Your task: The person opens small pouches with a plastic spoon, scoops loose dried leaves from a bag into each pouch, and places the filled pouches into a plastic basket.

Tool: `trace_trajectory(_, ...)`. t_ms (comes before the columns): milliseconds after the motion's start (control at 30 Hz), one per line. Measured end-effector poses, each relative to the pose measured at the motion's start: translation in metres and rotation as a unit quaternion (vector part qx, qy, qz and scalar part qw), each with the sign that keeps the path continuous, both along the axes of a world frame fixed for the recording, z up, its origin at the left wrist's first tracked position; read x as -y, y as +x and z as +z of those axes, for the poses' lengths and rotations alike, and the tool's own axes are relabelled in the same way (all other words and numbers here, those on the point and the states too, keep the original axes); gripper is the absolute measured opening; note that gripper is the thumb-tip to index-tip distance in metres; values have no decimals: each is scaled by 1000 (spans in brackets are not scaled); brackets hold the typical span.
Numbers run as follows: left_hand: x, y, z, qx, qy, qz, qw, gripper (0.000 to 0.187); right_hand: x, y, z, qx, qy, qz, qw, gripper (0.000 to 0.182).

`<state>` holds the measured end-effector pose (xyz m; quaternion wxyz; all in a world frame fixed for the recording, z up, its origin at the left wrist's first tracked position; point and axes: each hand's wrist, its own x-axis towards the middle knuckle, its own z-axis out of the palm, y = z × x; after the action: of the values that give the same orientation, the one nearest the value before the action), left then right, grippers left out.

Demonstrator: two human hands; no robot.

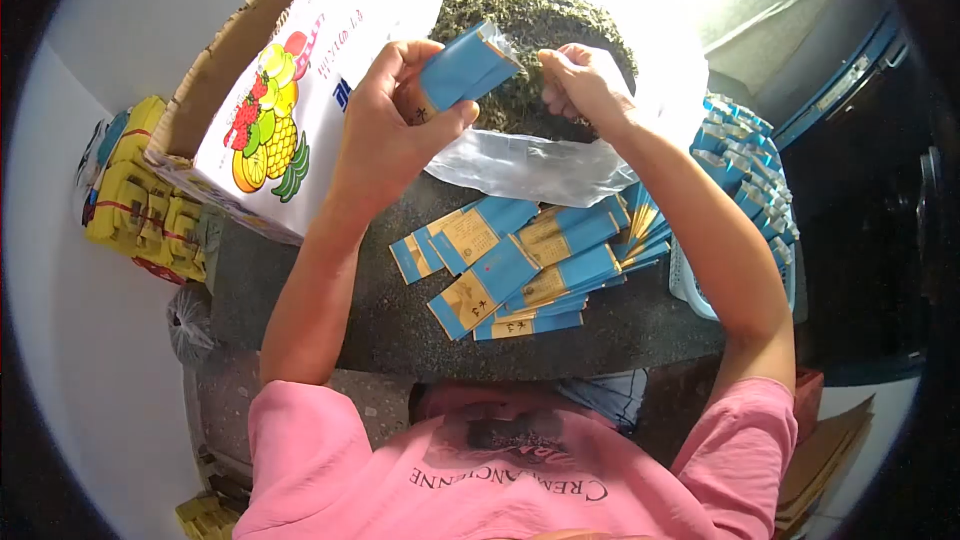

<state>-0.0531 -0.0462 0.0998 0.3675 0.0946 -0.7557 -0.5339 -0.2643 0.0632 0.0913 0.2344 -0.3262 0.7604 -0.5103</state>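
My left hand (390, 120) grips a blue and gold paper packet (462, 72) between thumb and fingers, tilted, with a clear plastic liner sticking out of its top end. Just right of it, my right hand (588, 88) is closed in a pinch; whatever is between the fingertips is too small to make out. Behind and below both hands lies a block of dark dried leaves, like tea (540, 18), in an open clear plastic bag (535, 172). Nearer to me, several flat blue and gold packets (485, 285) lie in an overlapping pile.
On the left stands an open white cardboard box (275, 115) printed with fruit. A light blue plastic basket (690, 285) at the right holds many blue packets (740, 165) with plastic ends up. All rest on a dark speckled table (375, 335). Yellow bundles (150, 200) sit far left.
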Motion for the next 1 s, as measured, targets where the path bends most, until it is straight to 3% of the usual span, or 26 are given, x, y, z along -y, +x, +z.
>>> trace_trajectory(233, 5, -11, -3, 30, -36, 15, 999, 43, 5, -38, -20, 1, -135, -11, 991, 24)
trace_trajectory(500, 0, -43, 6, 49, -26, -24, 998, 47, -44, -47, 28, -27, -146, -36, 988, 27)
trace_trajectory(567, 4, -55, 3, 60, -126, 24, 990, 51, -55, -45, 40, -60, -151, -34, 986, 27)
trace_trajectory(633, 6, -65, 3, 61, -121, 16, 991, 53, -62, -41, 51, -60, -142, -39, 987, 26)
trace_trajectory(833, 5, -86, 6, 60, -101, -16, 993, 56, -61, -32, 67, -56, -149, 27, 987, 23)
trace_trajectory(933, -3, -92, 4, 61, -98, -19, 993, 56, -54, -29, 66, -208, -109, 130, 963, 21)
trace_trajectory(1000, -4, -95, 0, 36, -72, -39, 996, 53, -57, -19, 75, -269, -94, 134, 949, 23)
